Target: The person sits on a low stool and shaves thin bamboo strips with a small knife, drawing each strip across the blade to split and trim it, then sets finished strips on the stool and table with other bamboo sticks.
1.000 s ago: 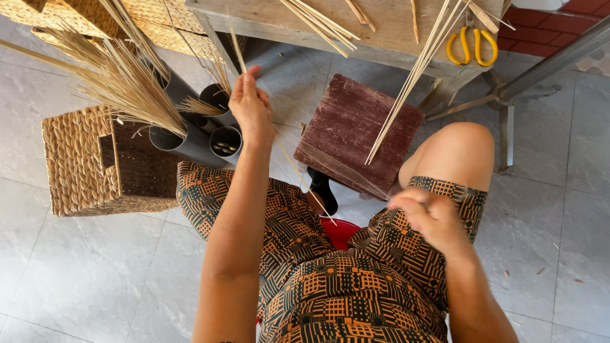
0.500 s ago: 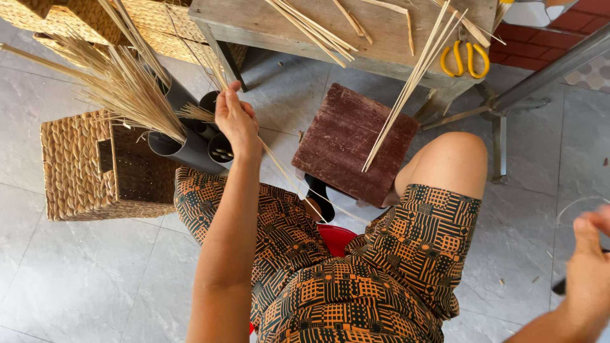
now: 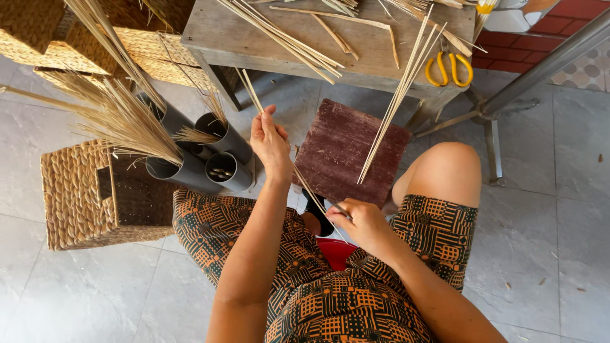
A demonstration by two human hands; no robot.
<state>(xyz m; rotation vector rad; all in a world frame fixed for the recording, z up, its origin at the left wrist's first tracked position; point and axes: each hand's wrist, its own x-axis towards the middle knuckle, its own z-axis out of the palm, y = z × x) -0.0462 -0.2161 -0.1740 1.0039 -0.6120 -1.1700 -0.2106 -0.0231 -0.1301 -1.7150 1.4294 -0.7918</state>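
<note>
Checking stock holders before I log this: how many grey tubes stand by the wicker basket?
3 clearly: one holding dried grass, one beside it showing its open mouth, one behind. A fourth seems partly hidden under the grass; more may be covered.

Soft, even daylight fills my view, bright without harshness. The grey floor tiles (image 3: pixel 559 209) carry a faint sheen but no hard glare. Under the table (image 3: pixel 356 51) the shade deepens, and the woven basket (image 3: pixel 76 197) is dark inside its opening. My left hand (image 3: pixel 270 143) and right hand (image 3: pixel 359 219) are sharp, with only weak shadows beneath my arms. The wide lens bends straight lines near the borders: the metal leg (image 3: pixel 546 67) at upper right leans, and the tile joints curve. The dried grass plumes (image 3: pixel 127 121) are crisp, with no motion blur. Colours look natural, slightly warm.
</note>
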